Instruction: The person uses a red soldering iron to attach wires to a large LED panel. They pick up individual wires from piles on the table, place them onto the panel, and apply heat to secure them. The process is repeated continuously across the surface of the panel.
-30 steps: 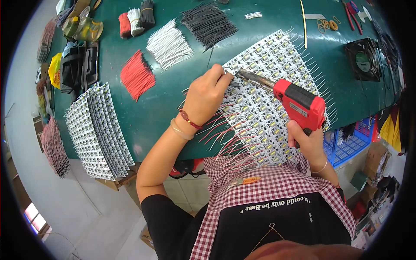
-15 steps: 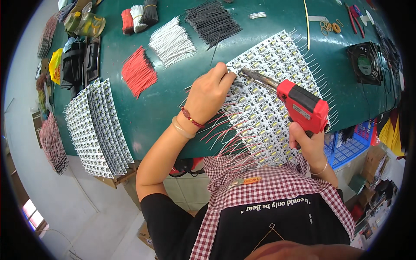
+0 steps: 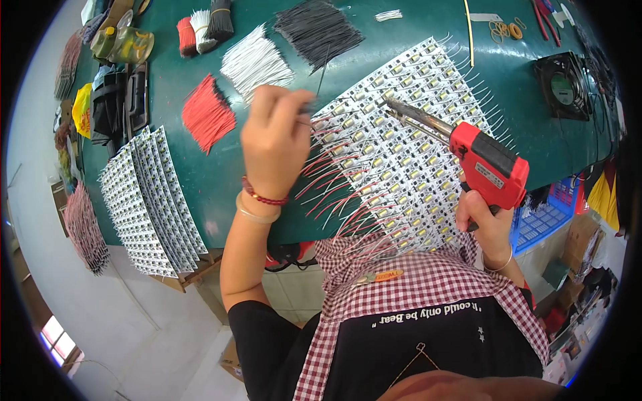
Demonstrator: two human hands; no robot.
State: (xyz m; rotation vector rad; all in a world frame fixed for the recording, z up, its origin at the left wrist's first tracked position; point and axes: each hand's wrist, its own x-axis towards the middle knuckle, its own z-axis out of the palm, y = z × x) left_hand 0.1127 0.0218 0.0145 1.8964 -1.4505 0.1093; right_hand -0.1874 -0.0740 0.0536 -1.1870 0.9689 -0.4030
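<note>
Away from the white panel of small rectangular circuit boards (image 3: 408, 144) the person's bare left hand (image 3: 273, 137) had swung to the left since half a second earlier, and the tip of the red-and-black pistol-shaped soldering gun (image 3: 491, 164) had gone farther in from the panel's left edge. That left hand hung before the near end of a loose pile of white wires (image 3: 256, 63), its fingers bent and fingertips gathered; blur kept one from telling whether they pinched anything. The right hand (image 3: 483, 217) was wrapped firmly around the gun's handle, apparently to hold the tip level over the boards; whether it touched them could not be told. Flat on the green tabletop (image 3: 167, 87), the panel reached the person's checked apron (image 3: 414, 287), probably to bring its rows close, and its red and white leads (image 3: 331, 190) spilled off the left side, clear of the boards. Loose red wires (image 3: 208, 115) and black wires (image 3: 317, 33) lay beyond, seemingly sorted by colour for easy picking. At right, a blue slatted plastic basket (image 3: 545, 224) held something dark; the clear plastic bottle (image 3: 134, 45) at upper left had contents too unclear to name.
</note>
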